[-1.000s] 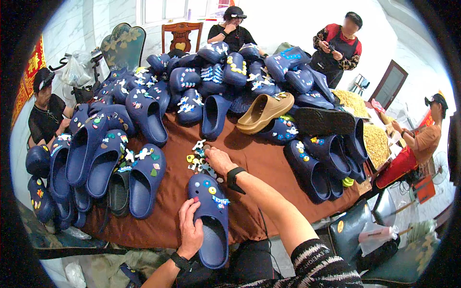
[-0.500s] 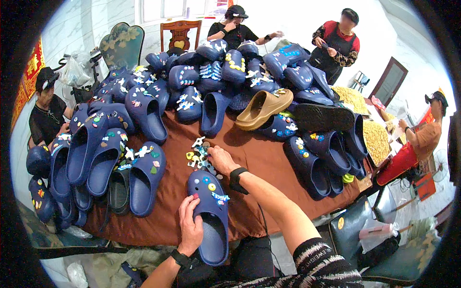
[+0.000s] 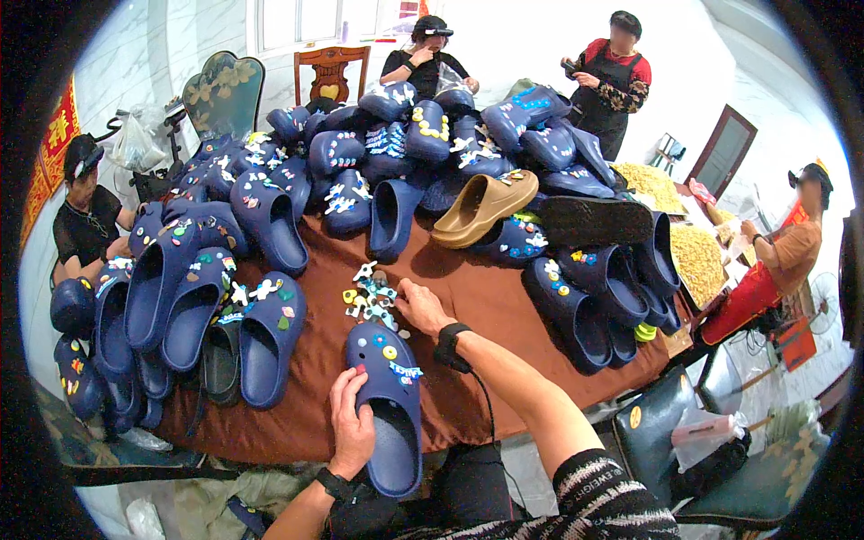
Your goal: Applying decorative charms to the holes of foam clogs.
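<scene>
Two bare hands work one navy clog (image 3: 389,396) that lies toe-away on the brown tabletop (image 3: 486,297), near its front edge. The left hand (image 3: 351,430) rests on the clog's left side, fingers curled against the rim and clamped on it to steady the shoe. The right hand (image 3: 421,306) reaches just past the toe into a small heap of loose charms (image 3: 369,295); its fingers are drawn together over the heap, though whether they already pinch a piece cannot be told from here.

As for progress, the clog's upper carries only a few charms near the toe, a yellow round one and a couple of coloured bits among them, and much of its top looks bare, so this shoe seems early to midway in its decorating. Many decorated clogs (image 3: 261,207) are stacked around the far and left parts of the tabletop, which suggests a good share is finished. A tan clog (image 3: 481,207) and a black sole (image 3: 594,220) lie among them. Other people (image 3: 621,67) stand or sit around the tabletop.
</scene>
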`<state>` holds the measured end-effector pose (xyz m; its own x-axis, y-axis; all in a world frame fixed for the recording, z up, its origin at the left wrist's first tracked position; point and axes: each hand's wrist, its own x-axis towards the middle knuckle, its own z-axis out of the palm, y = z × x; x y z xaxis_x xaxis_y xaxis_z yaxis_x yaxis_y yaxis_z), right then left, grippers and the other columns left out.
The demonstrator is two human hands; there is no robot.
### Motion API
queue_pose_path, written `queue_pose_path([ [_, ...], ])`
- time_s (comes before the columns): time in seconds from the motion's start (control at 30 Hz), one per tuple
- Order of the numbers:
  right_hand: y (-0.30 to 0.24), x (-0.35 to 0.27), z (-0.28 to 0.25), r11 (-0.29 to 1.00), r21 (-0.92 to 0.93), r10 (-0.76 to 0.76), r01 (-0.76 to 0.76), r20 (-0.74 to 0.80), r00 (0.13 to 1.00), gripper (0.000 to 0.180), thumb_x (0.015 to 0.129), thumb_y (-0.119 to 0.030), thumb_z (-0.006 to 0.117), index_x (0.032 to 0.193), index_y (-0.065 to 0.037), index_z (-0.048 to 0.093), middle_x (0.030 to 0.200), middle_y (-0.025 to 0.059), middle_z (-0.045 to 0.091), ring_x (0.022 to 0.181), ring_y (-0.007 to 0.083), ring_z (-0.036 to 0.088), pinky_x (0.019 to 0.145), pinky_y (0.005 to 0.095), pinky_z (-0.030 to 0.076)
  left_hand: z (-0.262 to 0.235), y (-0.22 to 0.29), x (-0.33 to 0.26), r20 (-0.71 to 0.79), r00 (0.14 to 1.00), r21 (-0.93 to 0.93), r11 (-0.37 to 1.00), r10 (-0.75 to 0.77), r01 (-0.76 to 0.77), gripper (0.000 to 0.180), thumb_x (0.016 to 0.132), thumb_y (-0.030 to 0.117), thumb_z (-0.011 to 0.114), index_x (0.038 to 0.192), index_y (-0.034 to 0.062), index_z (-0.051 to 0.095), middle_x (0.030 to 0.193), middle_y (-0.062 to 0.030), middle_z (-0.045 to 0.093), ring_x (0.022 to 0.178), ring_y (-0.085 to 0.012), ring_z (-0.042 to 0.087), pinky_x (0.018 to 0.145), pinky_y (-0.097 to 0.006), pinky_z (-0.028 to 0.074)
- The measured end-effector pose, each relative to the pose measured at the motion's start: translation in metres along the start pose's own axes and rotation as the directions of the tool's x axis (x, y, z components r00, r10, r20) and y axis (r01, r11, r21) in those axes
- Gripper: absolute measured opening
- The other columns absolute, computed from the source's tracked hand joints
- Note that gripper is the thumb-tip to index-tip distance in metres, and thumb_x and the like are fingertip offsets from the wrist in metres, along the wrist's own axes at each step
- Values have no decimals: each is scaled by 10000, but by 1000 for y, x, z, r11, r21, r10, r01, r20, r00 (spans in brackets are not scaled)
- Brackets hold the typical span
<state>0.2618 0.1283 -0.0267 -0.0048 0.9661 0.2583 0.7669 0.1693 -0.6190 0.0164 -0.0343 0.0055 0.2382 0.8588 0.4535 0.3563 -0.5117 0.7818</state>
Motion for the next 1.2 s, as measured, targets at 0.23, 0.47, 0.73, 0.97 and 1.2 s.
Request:
queue_pose_path([
  [0.23, 4, -9, -13, 1000, 19, -12, 11, 49, 999, 229, 878, -163, 638, 1024, 1, 572, 985, 263, 661, 997, 451, 620, 834, 538, 482, 1, -3, 1, 0, 1000, 10, 1000, 2, -2, 485, 789, -51, 448, 1263, -16, 543, 1350, -201, 496, 1300, -374, 448, 1136, -456, 320],
  [0.47, -3, -16, -20, 1000, 15, -1, -1, 117, 993, 210, 885, -177, 639, 980, 9, 622, 977, 268, 665, 980, 455, 623, 827, 537, 485, 0, -3, -3, 7, 1000, 2, 1000, -22, 22, 507, 778, -67, 423, 1266, 9, 536, 1372, -183, 486, 1343, -355, 419, 1171, -435, 276],
  [0.73, -2, -22, -5, 998, 56, -4, 2, 27, 1000, 196, 895, -176, 629, 990, -4, 636, 991, 266, 664, 979, 460, 621, 846, 538, 495, -4, 1, -5, -7, 1000, 19, 1000, 1, -1, 486, 796, -51, 453, 1272, -9, 543, 1355, -184, 508, 1306, -359, 448, 1138, -446, 318],
  [0.97, 7, 0, -29, 976, 215, 22, -34, 62, 998, 208, 855, -171, 719, 963, 7, 713, 872, 161, 719, 792, 271, 691, 732, 392, 537, 3, -11, 0, -43, 999, -30, 1000, 5, -7, 512, 788, -56, 494, 1294, 11, 540, 1377, -173, 504, 1320, -353, 448, 1137, -431, 326],
  [1.2, -59, -8, -52, 854, 476, 46, -208, 330, 943, 167, 917, -149, 684, 944, 15, 668, 751, 13, 629, 638, 92, 568, 574, 278, 475, 0, -12, -5, -46, 998, -35, 999, -39, 37, 593, 767, -81, 512, 1350, 15, 471, 1367, -193, 489, 1316, -372, 444, 1137, -440, 334],
])
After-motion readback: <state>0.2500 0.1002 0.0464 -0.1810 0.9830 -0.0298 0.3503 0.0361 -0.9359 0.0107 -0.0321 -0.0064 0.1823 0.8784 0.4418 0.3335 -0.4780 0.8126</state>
